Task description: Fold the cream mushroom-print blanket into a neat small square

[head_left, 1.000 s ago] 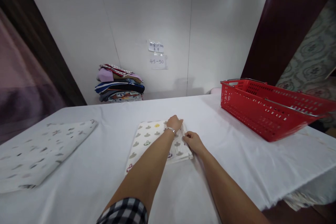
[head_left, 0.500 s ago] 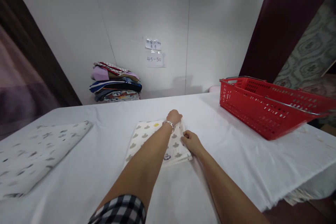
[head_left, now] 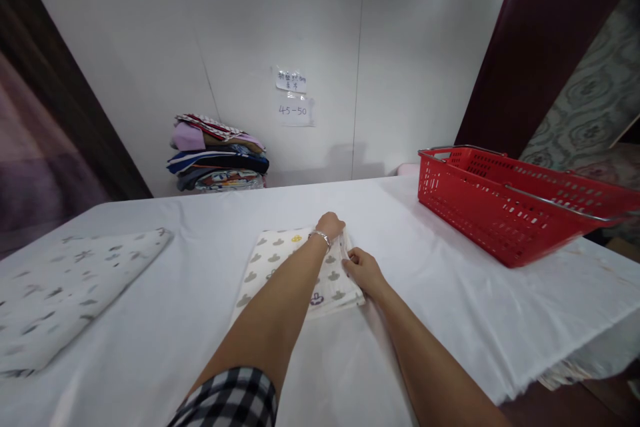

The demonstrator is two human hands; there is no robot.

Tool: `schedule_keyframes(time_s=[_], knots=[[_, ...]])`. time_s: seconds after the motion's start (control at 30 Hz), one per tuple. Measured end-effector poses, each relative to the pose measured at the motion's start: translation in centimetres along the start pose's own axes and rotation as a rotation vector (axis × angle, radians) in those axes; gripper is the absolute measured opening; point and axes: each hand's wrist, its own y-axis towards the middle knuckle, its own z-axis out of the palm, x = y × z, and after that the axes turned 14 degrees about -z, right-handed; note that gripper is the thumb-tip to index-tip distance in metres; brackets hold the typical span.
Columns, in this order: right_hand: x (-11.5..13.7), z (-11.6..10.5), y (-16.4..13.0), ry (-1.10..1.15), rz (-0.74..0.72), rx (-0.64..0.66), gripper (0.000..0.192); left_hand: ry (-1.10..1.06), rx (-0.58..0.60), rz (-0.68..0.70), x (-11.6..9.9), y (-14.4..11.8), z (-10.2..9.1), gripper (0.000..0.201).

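Observation:
A white cloth [head_left: 274,257] with grey mushroom-like prints and a few yellow and purple ones lies folded flat in front of me. My left hand [head_left: 331,223], with a silver bracelet at the wrist, is closed at the cloth's far right corner. Lower on the same right edge, my right hand [head_left: 364,271] pinches the fabric between thumb and fingers. The edge between both hands is slightly raised. My left forearm hides the middle of the cloth.
Another folded white cloth [head_left: 75,287] with dark leaf-like prints lies at the left on the white-covered table [head_left: 200,320]. A red plastic basket [head_left: 480,213] with metal handles stands at the right. Stacked folded fabrics [head_left: 220,153] sit at the back against the wall, below paper signs [head_left: 296,111].
Both hands stay at the right edge of the mushroom-print cloth, with only a very slight shift. The view has tilted a little; nothing else has visibly moved.

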Motion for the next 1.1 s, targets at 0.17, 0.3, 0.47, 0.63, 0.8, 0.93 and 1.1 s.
schedule_keyframes(time_s=[0.17, 0.3, 0.47, 0.63, 0.8, 0.93, 1.1], knots=[[-1.9, -0.6, 1.0, 0.047, -0.02, -0.097, 0.028, 0.001, 0.003, 0.025, 0.1, -0.3, -0.7, 0.028], [-4.0, -1.9, 4.0, 0.066, -0.052, -0.175, 0.026, 0.013, 0.013, 0.033, 0.2, -0.6, -1.2, 0.024], [-5.0, -1.6, 8.1, 0.072, -0.071, -0.188, 0.033, 0.012, 0.031, 0.03, 0.2, -0.3, -1.5, 0.023], [-5.2, -0.2, 10.0, 0.092, -0.131, -0.153, 0.026, -0.002, 0.044, 0.047, 0.4, 0.1, -1.5, 0.022], [-5.5, -0.2, 10.8, 0.116, -0.174, -0.141, 0.019, -0.034, 0.051, 0.068, 0.7, 0.4, -1.5, 0.022], [-5.3, -0.5, 11.0, 0.159, -0.202, -0.119, 0.019, -0.074, 0.036, 0.103, 1.0, 0.6, -1.4, 0.024], [-4.9, -0.6, 11.1, 0.231, -0.237, -0.073, 0.024, -0.106, 0.044, 0.139, 1.3, 0.5, -1.5, 0.022]])
